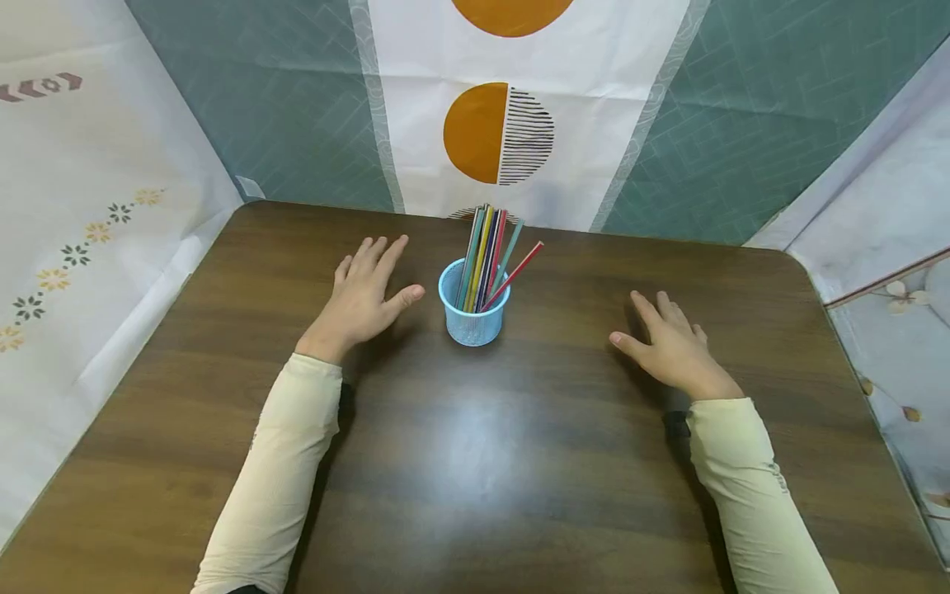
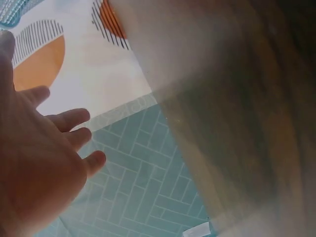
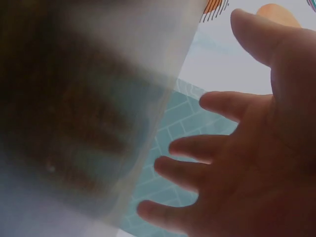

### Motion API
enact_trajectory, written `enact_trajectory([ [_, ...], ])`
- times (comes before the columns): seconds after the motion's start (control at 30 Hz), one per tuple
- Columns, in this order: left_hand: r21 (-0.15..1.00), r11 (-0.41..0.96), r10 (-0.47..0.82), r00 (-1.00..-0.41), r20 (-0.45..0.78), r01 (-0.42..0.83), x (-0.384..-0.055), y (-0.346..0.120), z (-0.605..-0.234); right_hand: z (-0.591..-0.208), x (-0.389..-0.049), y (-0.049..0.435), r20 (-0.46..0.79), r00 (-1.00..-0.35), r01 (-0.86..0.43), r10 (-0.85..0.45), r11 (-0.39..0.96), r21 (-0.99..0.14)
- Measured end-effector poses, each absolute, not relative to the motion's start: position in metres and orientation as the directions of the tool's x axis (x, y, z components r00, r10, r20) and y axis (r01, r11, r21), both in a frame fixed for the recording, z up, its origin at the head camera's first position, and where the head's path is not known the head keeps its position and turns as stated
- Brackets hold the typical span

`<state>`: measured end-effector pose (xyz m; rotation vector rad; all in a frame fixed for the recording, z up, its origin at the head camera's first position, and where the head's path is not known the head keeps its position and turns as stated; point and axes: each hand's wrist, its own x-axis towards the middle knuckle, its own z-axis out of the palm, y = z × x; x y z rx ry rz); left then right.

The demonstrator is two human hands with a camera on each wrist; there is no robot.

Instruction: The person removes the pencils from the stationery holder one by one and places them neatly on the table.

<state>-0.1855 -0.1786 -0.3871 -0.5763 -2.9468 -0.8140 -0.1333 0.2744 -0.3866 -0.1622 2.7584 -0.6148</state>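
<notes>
A light blue mesh pencil cup stands upright near the back of the brown table. Several colored pencils lean in it, among them a red one tilted to the right. To the left of the cup is my left hand, its fingers spread and its thumb pointing toward the cup without touching it. My right hand is farther off on the right side, fingers loosely extended, holding nothing. Both wrist views show the palms bare, the left hand and the right hand.
The wooden table ends just behind the cup at a hanging cloth with green and white panels. White patterned cloth hangs along the left side, and another pale cloth on the right.
</notes>
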Motion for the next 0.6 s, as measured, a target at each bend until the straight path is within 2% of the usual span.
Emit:
enact_trajectory([
  [0.37, 0.546, 0.745, 0.367, -0.919, 0.144, 0.383, -0.186, -0.171, -0.391, -0.383, -0.132, 0.287, -0.277, -0.947, -0.029, -0.164, 0.9, -0.434],
  [0.5, 0.546, 0.74, 0.36, -0.917, 0.171, 0.392, -0.187, -0.171, -0.39, -0.384, -0.134, 0.286, -0.273, -0.948, -0.031, -0.167, 0.898, -0.439],
  [0.6, 0.588, 0.701, 0.35, -0.913, 0.209, 0.404, -0.188, -0.171, -0.391, -0.386, -0.136, 0.283, -0.268, -0.947, -0.037, -0.177, 0.889, -0.456],
])
